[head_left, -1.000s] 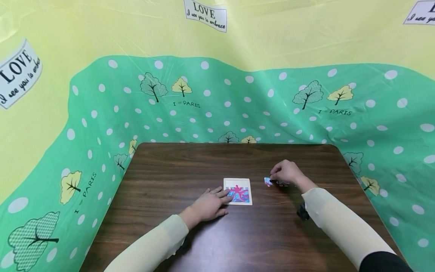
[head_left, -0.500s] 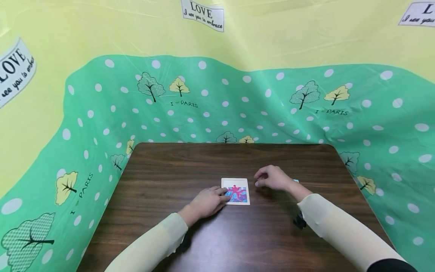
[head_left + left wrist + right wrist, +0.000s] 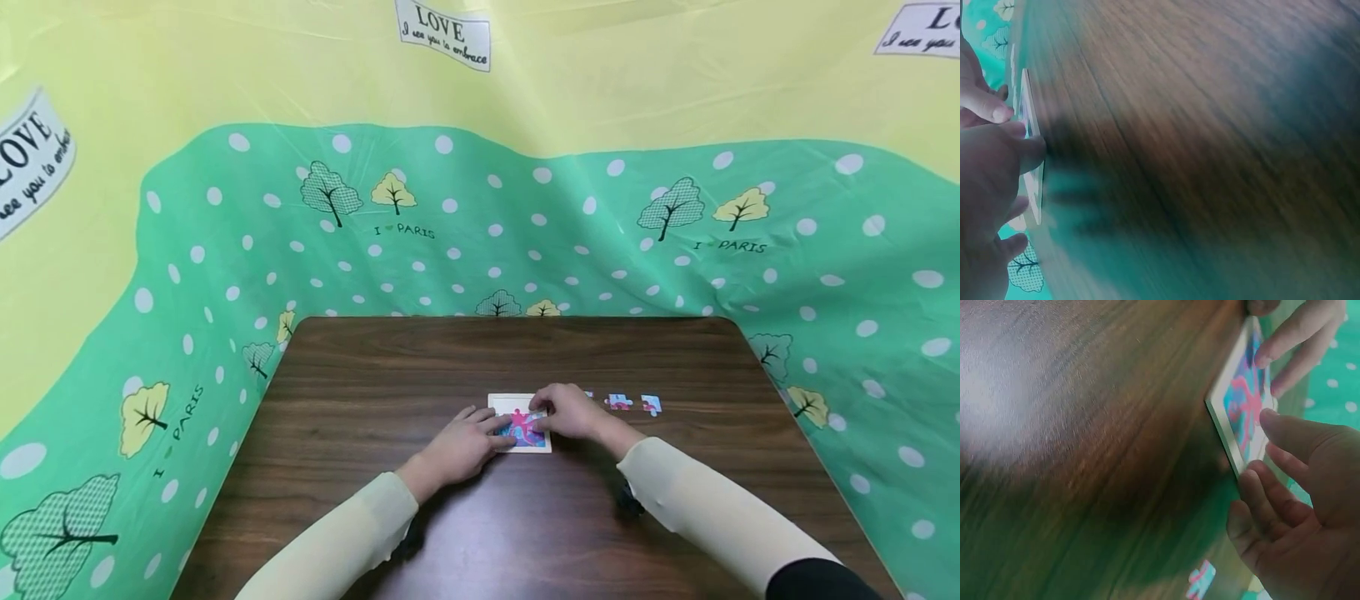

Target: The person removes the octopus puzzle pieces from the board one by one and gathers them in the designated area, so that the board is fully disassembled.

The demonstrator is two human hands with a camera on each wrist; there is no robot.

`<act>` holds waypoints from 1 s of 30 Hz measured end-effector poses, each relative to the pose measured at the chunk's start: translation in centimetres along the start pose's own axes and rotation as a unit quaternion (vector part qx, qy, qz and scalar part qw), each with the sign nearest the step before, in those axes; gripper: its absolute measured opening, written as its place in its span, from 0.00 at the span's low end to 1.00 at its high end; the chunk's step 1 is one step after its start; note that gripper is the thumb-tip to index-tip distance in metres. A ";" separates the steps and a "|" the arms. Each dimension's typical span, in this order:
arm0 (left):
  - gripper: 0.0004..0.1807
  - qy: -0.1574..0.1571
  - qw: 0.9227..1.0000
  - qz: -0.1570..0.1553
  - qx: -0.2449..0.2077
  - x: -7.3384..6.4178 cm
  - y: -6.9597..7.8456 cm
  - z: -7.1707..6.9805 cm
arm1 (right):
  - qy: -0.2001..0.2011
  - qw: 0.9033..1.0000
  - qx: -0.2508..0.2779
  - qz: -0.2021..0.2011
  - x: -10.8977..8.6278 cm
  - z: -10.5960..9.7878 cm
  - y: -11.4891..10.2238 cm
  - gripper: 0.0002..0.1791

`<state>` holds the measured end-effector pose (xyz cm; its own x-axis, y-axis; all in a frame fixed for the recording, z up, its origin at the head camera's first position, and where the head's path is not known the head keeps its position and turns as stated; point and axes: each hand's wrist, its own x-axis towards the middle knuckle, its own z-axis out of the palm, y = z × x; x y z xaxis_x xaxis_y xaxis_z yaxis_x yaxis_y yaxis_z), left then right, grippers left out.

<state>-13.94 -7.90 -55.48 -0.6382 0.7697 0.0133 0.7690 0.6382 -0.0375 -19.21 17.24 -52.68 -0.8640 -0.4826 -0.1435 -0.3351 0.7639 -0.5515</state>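
A small square jigsaw puzzle (image 3: pixel 519 427) with a pink figure on blue and purple lies in a pale frame (image 3: pixel 507 401) on the table. A bare strip shows along its far side. My left hand (image 3: pixel 463 446) rests over its left edge, fingers stretched onto the picture. At the right edge is my right hand (image 3: pixel 572 411), thumb and forefinger bent around what looks like a puzzle piece, mostly covered by the fingers. The right wrist view shows the thumb (image 3: pixel 1294 434) against the picture (image 3: pixel 1244 406). To the right lie a loose piece (image 3: pixel 618 402) and another piece (image 3: pixel 651 406).
The brown wooden table (image 3: pixel 375 367) carries all of this. One more loose piece (image 3: pixel 589 393) peeks out behind the right hand. A green and yellow printed cloth (image 3: pixel 450 250) hangs around the table's back and sides.
My right hand has left the loose pieces and moved left to the puzzle's right edge, uncovering pieces behind it. The left hand stays on the frame; the head view has shifted slightly.
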 end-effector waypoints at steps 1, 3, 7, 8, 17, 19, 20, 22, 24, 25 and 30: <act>0.22 -0.002 1.000 0.003 0.002 0.0 0.1 0.0 | 0.003 1.000 -0.007 -0.001 0.1 0.2 -0.1 0.13; 0.23 -0.007 1.000 0.006 0.002 -0.1 0.1 -0.1 | 0.009 1.000 -0.017 0.002 0.2 0.6 -0.2 0.13; 0.23 -0.016 1.000 0.005 -0.005 -0.1 0.2 -0.2 | 0.015 0.999 -0.029 0.002 0.3 0.8 -0.5 0.14; 0.23 -0.019 1.000 0.003 -0.007 -0.1 0.2 -0.3 | 0.014 0.999 -0.031 0.000 0.4 0.8 -0.5 0.14; 0.24 -0.027 1.000 0.007 -0.013 0.1 0.1 -0.4 | 0.009 0.999 -0.048 0.011 0.5 0.9 -0.8 0.16; 0.23 -0.028 0.999 0.010 -0.013 0.0 0.1 -0.5 | 0.011 0.999 -0.051 0.007 0.5 1.1 -0.8 0.15; 0.23 -0.027 0.999 0.011 -0.014 0.0 0.1 -0.5 | 0.012 0.999 -0.052 0.005 0.5 1.1 -0.8 0.15; 0.23 -0.027 0.999 0.012 -0.019 0.0 0.1 -0.6 | 0.012 0.998 -0.055 0.002 0.5 1.3 -0.7 0.14; 0.23 -0.028 0.999 0.011 -0.024 0.0 0.1 -0.6 | 0.014 0.998 -0.056 0.002 0.6 1.4 -0.6 0.13; 0.23 -0.028 0.999 0.010 -0.026 0.0 0.1 -0.6 | 0.014 0.998 -0.057 0.003 0.6 1.4 -0.6 0.13; 0.23 -0.032 0.999 0.008 -0.029 0.0 0.0 -0.5 | 0.010 0.998 -0.055 0.016 0.7 1.4 -0.7 0.12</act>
<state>-13.92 -7.93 -54.94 -0.6255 0.7785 -0.0517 0.7787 0.6270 0.0214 -19.06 15.76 -53.53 -0.8821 -0.4492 -0.1416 -0.3456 0.8215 -0.4535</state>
